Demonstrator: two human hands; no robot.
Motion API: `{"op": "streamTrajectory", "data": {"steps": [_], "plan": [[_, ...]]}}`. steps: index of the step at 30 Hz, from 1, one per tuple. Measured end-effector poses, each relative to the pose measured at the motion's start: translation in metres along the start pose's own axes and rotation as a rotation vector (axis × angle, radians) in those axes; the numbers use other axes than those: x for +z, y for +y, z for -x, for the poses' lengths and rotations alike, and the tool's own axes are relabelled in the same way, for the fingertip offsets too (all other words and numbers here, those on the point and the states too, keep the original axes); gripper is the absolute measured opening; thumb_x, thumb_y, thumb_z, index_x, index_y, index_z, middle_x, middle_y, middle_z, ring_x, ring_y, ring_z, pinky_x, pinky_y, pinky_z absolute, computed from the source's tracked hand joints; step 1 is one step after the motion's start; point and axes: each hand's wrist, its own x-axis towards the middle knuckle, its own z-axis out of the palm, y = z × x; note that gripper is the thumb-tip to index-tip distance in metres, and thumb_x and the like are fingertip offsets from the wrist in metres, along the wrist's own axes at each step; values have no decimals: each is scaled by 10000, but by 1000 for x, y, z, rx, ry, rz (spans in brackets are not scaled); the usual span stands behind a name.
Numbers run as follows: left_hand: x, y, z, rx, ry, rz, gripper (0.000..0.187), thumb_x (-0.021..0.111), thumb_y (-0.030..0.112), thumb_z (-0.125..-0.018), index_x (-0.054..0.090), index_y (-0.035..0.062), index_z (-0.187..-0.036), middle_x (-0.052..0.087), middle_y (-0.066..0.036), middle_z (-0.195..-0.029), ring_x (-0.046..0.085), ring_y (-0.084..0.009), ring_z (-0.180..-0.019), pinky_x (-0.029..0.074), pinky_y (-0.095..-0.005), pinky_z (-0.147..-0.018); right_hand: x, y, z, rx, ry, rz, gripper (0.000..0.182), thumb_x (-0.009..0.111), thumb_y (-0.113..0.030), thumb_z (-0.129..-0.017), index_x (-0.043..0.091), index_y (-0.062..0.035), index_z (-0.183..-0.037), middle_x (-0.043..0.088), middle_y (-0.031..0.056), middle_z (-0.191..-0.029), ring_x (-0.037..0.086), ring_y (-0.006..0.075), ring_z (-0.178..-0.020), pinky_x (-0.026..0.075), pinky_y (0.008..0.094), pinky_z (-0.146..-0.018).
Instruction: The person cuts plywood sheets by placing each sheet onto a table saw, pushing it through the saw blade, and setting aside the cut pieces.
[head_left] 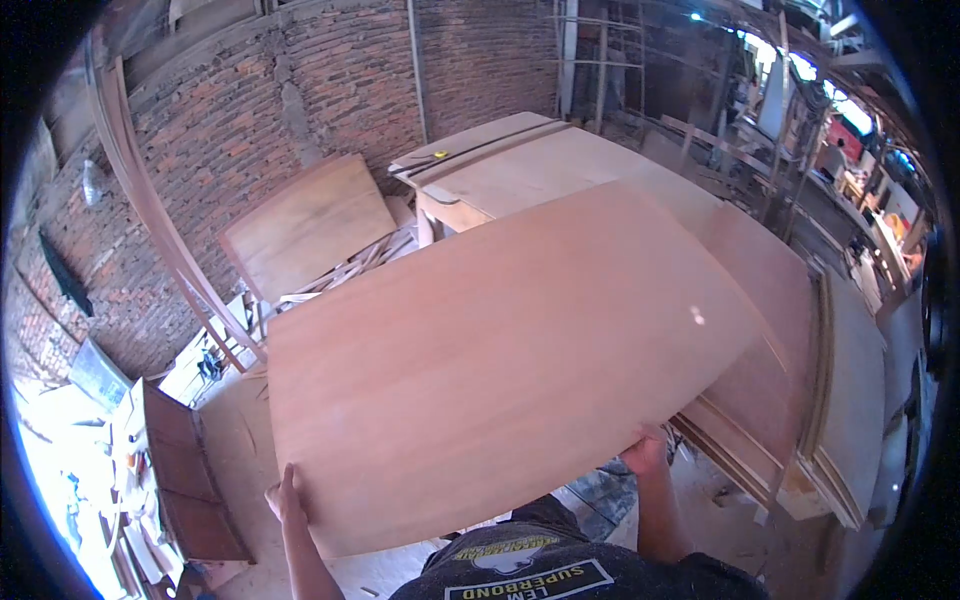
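A large reddish-brown plywood sheet [500, 360] spans the middle of the view, held in front of my body. My left hand [287, 495] grips its left edge near the near corner, thumb on the top face. On the near right edge, my right hand [647, 450] is closed round the rim, most of its fingers hidden beneath the sheet. The far right part of the sheet overlaps a stack of panels [770, 290] and a worktable [540, 165] behind it.
Another plywood panel [315, 225] leans by the brick wall [340, 80], with wood offcuts around it. Long strips [165, 220] stand at the left above a brown wooden panel [190, 480]. More sheets [850, 370] stand at the right. A person [835, 155] is far off at the right.
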Motion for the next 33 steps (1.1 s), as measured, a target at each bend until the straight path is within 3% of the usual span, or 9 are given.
{"op": "streamTrajectory", "data": {"steps": [4,8,13,16,19,22,25,28,33], "plan": [[6,15,-11,-1,189,32,580,821,442,-756,518,-15,-568,491,-67,-555,429,-200,-508,389,-429,-505,24,28,-107,88,-25,-8,570,610,-108,-792,489,5,-1338,609,125,-1257,611,286,-1131,507,460,-964],[42,60,-16,-11,242,123,560,817,410,-777,501,10,-544,438,-34,-515,374,-161,-445,315,-393,-421,12,57,-244,191,-61,-41,545,620,-129,-791,512,-7,-1311,621,114,-1232,618,273,-1118,510,450,-958],[76,105,-31,-55,257,7,561,808,388,-795,463,52,-507,376,1,-475,318,-136,-406,251,-376,-387,9,76,-381,369,-76,-78,531,626,-135,-783,527,-16,-1291,631,110,-1214,620,263,-1108,513,444,-951],[114,120,-46,-111,303,177,587,804,384,-800,422,71,-483,361,16,-473,307,-131,-406,240,-368,-388,0,93,-450,433,-30,-161,597,596,-105,-730,504,33,-1304,609,169,-1259,599,340,-1153,484,498,-1010],[144,148,-59,-139,306,103,601,799,369,-808,383,87,-478,351,26,-474,305,-126,-407,243,-359,-389,24,96,-491,408,-64,-110,584,577,-94,-731,507,37,-1295,608,177,-1257,602,344,-1145,486,506,-1006],[171,152,-92,-121,201,133,393,768,273,-847,603,-19,-642,552,-37,-600,521,-171,-493,485,-356,-447,15,110,-532,415,5,-99,547,593,-110,-770,519,-1,-1301,636,139,-1183,599,319,-1146,499,482,-987],[212,153,-121,-137,190,153,350,758,236,-855,614,-27,-675,562,-44,-609,560,-173,-510,518,-349,-469,18,127,-562,365,106,-67,534,563,-103,-751,521,30,-1266,612,169,-1246,603,349,-1138,475,519,-1014],[248,130,-169,-202,181,327,425,774,329,-827,670,-52,-671,510,-17,-522,450,-146,-431,382,-361,-398,1,156,-601,328,187,-91,461,570,-148,-813,530,23,-1240,617,162,-1231,613,341,-1114,477,521,-1005],[283,122,-213,-288,74,345,415,771,319,-823,644,-48,-676,557,-44,-567,477,-179,-430,410,-369,-402,-6,203,-638,5,589,-108,386,571,-227,-898,546,-88,-1258,623,142,-1201,600,325,-1119,473,510,-992]]}}
